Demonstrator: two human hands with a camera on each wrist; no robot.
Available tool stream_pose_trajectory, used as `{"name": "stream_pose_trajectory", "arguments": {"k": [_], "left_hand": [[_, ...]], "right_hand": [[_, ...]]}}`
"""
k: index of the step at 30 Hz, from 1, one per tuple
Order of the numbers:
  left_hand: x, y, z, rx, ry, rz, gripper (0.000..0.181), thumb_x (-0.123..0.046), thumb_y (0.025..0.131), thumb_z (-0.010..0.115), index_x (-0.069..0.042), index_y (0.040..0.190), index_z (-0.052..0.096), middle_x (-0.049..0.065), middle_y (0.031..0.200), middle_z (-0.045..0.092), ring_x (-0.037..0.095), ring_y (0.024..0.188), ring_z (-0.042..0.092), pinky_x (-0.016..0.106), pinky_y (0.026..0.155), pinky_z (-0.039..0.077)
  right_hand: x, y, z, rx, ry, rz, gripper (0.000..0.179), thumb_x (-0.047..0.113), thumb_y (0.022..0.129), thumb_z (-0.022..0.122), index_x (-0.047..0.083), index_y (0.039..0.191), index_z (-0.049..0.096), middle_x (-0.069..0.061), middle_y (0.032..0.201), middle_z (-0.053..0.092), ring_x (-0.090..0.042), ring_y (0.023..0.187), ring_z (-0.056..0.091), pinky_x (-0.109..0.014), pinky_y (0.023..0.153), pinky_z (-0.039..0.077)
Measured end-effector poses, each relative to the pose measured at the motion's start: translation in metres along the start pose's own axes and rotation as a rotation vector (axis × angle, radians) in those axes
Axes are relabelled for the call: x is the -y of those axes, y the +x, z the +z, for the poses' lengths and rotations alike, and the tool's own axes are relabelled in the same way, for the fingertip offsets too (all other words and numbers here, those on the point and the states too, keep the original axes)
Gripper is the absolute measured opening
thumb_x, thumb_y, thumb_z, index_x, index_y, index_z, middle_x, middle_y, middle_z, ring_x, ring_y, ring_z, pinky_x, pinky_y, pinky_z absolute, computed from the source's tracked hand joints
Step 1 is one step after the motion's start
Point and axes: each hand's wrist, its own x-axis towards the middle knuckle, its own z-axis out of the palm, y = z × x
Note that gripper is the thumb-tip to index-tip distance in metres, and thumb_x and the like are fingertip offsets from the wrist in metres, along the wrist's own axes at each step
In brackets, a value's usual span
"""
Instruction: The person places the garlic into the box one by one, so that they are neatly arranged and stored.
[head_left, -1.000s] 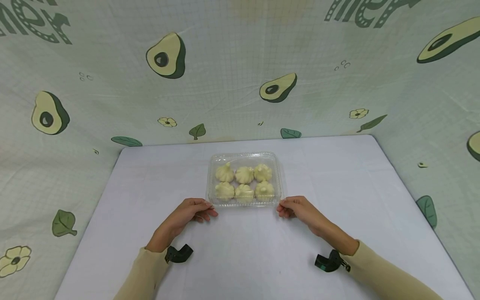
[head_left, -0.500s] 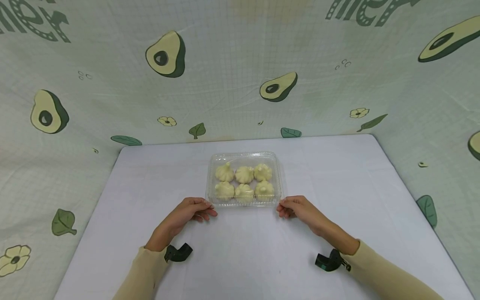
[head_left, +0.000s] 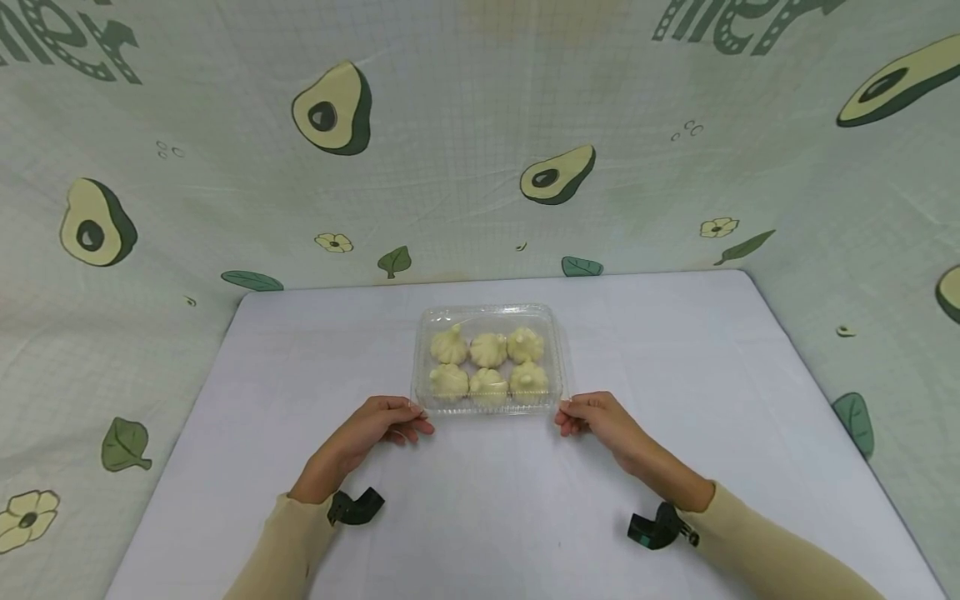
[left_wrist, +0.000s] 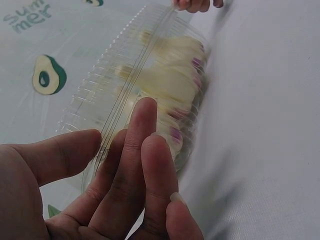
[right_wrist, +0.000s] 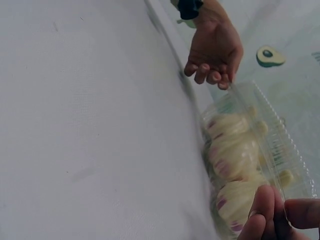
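A clear plastic clamshell box [head_left: 487, 314], its lid down, sits at the middle of the far half of the table. Inside are several pale garlic bulbs [head_left: 489, 350] in two rows, their purple-tinged undersides showing in the left wrist view. My left hand [head_left: 378, 421] pinches the rim at the near left corner between thumb and index finger, the other fingers extended below. At the near right corner, my right hand [head_left: 600, 421] pinches the rim with the thumb against curled fingers. Both wrist views show the lid and base rims [left_wrist: 142, 62] pressed together along the front edge.
The table wears a white cloth [head_left: 480, 508]. Behind and beside it hangs a pale curtain [head_left: 450, 167] printed with avocados, leaves and flowers. Black wrist cameras [head_left: 357, 507] are strapped over beige sleeves [head_left: 288, 542].
Almost nothing differs. The right wrist and its camera have shifted slightly; the box and both hands' grips stay in place.
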Motion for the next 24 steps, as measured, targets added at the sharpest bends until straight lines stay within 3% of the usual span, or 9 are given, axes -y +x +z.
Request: {"name": "stream_pose_trajectory", "arguments": {"k": [15, 24], "left_hand": [[0.0000, -0.0004, -0.0023, -0.004, -0.001, 0.007, 0.037, -0.024, 0.108, 0.060, 0.009, 0.121, 0.071, 0.000, 0.101, 0.081, 0.013, 0.085, 0.068, 0.029, 0.081, 0.054], [0.0007, -0.0026, -0.0020, 0.001, -0.011, 0.000, 0.038, -0.024, 0.109, 0.059, 0.009, 0.124, 0.070, 0.000, 0.102, 0.080, 0.013, 0.086, 0.068, 0.029, 0.082, 0.054]], "right_hand": [[-0.0005, 0.0014, 0.0001, 0.011, 0.001, 0.016, 0.032, 0.014, 0.109, 0.057, -0.010, 0.097, 0.074, 0.003, 0.079, 0.071, -0.010, 0.077, 0.064, -0.028, 0.076, 0.055], [-0.0011, 0.0016, -0.0021, 0.059, -0.023, 0.040, 0.034, 0.016, 0.110, 0.054, -0.011, 0.099, 0.071, 0.002, 0.081, 0.069, -0.014, 0.080, 0.062, -0.028, 0.078, 0.055]]}}
